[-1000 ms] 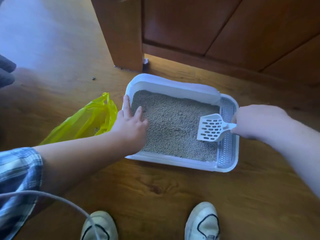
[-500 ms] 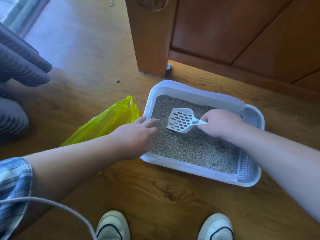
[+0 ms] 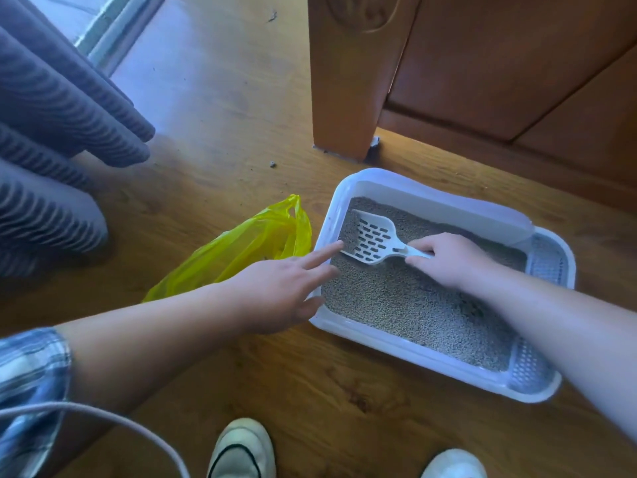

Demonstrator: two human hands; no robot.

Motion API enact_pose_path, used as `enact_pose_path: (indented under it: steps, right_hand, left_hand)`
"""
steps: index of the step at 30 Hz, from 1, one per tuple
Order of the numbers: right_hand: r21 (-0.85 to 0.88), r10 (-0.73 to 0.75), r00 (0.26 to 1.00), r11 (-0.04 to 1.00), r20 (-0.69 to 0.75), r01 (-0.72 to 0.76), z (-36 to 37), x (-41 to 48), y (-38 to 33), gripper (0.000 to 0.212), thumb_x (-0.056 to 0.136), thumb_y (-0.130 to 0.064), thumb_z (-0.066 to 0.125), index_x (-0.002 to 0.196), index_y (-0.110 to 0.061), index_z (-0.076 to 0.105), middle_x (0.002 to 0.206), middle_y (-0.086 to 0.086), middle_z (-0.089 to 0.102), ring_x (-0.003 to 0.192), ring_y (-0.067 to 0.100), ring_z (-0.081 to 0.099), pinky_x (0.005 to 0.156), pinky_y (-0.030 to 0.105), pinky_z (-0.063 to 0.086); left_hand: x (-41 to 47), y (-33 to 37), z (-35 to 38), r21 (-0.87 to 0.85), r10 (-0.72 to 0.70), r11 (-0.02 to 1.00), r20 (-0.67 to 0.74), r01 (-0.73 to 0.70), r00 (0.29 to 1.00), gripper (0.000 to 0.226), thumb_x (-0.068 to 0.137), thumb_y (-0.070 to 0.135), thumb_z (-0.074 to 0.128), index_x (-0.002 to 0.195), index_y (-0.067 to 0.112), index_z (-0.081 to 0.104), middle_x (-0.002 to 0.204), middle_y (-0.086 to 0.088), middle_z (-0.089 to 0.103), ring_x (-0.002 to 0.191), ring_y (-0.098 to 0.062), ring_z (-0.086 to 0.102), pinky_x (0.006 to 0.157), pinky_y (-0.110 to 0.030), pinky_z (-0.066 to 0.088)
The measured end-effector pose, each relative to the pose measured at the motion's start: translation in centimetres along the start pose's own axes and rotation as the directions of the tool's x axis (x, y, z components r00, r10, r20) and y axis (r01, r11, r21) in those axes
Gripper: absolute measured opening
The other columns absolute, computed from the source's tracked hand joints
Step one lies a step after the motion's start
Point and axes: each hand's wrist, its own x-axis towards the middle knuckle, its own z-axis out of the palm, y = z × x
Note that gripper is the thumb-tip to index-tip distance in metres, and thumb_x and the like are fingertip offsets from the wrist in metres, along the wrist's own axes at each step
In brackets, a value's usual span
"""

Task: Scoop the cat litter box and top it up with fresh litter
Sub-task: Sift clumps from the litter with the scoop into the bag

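Your right grip (image 3: 448,260) clenches the handle of the white slotted scoop (image 3: 372,239), its blade just ahead in the grey litter (image 3: 396,305), while your released, straight-fingered left grip (image 3: 282,288) lies over the litter box (image 3: 413,357) rim, likely steadying it, the yellow bag (image 3: 241,246) waiting just beyond.

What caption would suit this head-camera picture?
Right hand holds a white scoop in the litter box; left hand reaches over its rim, yellow bag beside.
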Motion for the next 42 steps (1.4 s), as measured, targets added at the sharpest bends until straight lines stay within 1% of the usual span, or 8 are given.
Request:
enact_pose_path:
  steps: [4, 9, 14, 18, 25, 31, 35, 42]
  right_hand:
    - [-0.101, 0.021, 0.998, 0.995, 0.060, -0.015, -1.6, -0.3, 0.6, 0.019, 0.089, -0.047, 0.060, 0.102, -0.043, 0.074, 0.081, -0.013, 0.071, 0.074, 0.013, 0.064, 0.072, 0.035, 0.057]
    - [-0.310, 0.123, 0.992, 0.945, 0.032, -0.107, -4.2, -0.2, 0.6, 0.023, 0.084, -0.039, 0.056, 0.090, -0.030, 0.076, 0.073, -0.008, 0.071, 0.072, 0.017, 0.067, 0.062, 0.026, 0.049]
    - [-0.391, 0.180, 0.984, 0.905, -0.004, -0.167, -4.0, 0.0, -1.2, 0.018, 0.080, -0.026, 0.054, 0.077, -0.015, 0.068, 0.067, -0.001, 0.066, 0.063, 0.021, 0.062, 0.059, 0.026, 0.044]
    - [-0.418, 0.172, 0.984, 0.892, -0.041, -0.174, -3.4, 0.6, -3.1, 0.011, 0.081, -0.022, 0.054, 0.078, -0.016, 0.063, 0.073, 0.000, 0.063, 0.066, 0.021, 0.058, 0.062, 0.028, 0.045]
    - [-0.272, 0.114, 0.988, 0.952, -0.100, -0.138, 0.5, 2.0, -2.9, 0.016, 0.092, -0.037, 0.054, 0.094, -0.029, 0.067, 0.081, -0.006, 0.066, 0.075, 0.023, 0.062, 0.055, 0.025, 0.037]
    - [0.171, 0.082, 0.995, 0.983, -0.051, -0.072, 3.7, -0.4, 1.1, 0.027, 0.097, -0.046, 0.055, 0.123, -0.046, 0.060, 0.106, -0.009, 0.070, 0.090, 0.022, 0.065, 0.081, 0.034, 0.053]
    - [0.244, 0.043, 0.997, 0.970, -0.062, -0.026, 4.3, -1.1, 1.9, 0.038, 0.096, -0.049, 0.056, 0.134, -0.049, 0.053, 0.127, -0.014, 0.065, 0.109, 0.021, 0.061, 0.093, 0.040, 0.050]
    - [0.260, 0.046, 0.997, 0.965, -0.067, -0.027, 3.4, -2.5, 2.8, 0.038, 0.093, -0.053, 0.054, 0.131, -0.054, 0.053, 0.124, -0.017, 0.066, 0.109, 0.020, 0.062, 0.094, 0.042, 0.051]
  left_hand:
    - [0.3, 0.0, -0.3, -0.021, -0.013, 1.000, 0.011, 0.013, 1.000, 0.051, 0.094, 0.045, 0.050, 0.141, 0.040, 0.030, 0.162, 0.019, -0.021, 0.131, -0.017, 0.050, 0.082, -0.039, 0.055]
    - [1.3, -0.1, -1.4, -0.029, -0.103, 0.994, 0.095, 0.106, 0.990, 0.083, 0.091, 0.052, 0.058, 0.155, 0.041, 0.005, 0.158, 0.018, -0.031, 0.106, -0.021, 0.064, 0.082, -0.033, 0.051]
    - [1.6, -0.3, -1.7, -0.044, -0.111, 0.992, 0.139, 0.118, 0.984, 0.087, 0.093, 0.052, 0.058, 0.156, 0.042, -0.001, 0.157, 0.023, -0.032, 0.120, -0.022, 0.059, 0.091, -0.032, 0.045]
    - [1.7, -0.4, -1.8, -0.072, -0.110, 0.990, 0.171, 0.124, 0.979, 0.089, 0.093, 0.051, 0.060, 0.156, 0.044, -0.002, 0.155, 0.026, -0.033, 0.116, -0.021, 0.060, 0.092, -0.031, 0.045]
    - [1.8, -0.4, -2.1, -0.087, -0.126, 0.985, 0.212, 0.147, 0.969, 0.089, 0.094, 0.045, 0.061, 0.157, 0.041, -0.002, 0.156, 0.024, -0.032, 0.119, -0.020, 0.057, 0.082, -0.023, 0.034]
    - [1.9, -0.7, -2.0, -0.091, -0.121, 0.986, 0.202, 0.142, 0.972, 0.090, 0.093, 0.048, 0.062, 0.156, 0.044, -0.001, 0.155, 0.025, -0.032, 0.118, -0.020, 0.059, 0.088, -0.028, 0.042]
    - [1.8, -0.9, -1.9, -0.083, -0.116, 0.988, 0.188, 0.134, 0.975, 0.090, 0.091, 0.052, 0.062, 0.155, 0.047, -0.002, 0.155, 0.028, -0.031, 0.117, -0.020, 0.060, 0.093, -0.032, 0.046]
    - [1.6, -0.9, -2.0, -0.062, -0.119, 0.989, 0.179, 0.132, 0.977, 0.089, 0.090, 0.056, 0.061, 0.154, 0.050, -0.002, 0.154, 0.029, -0.031, 0.108, -0.018, 0.063, 0.090, -0.033, 0.048]
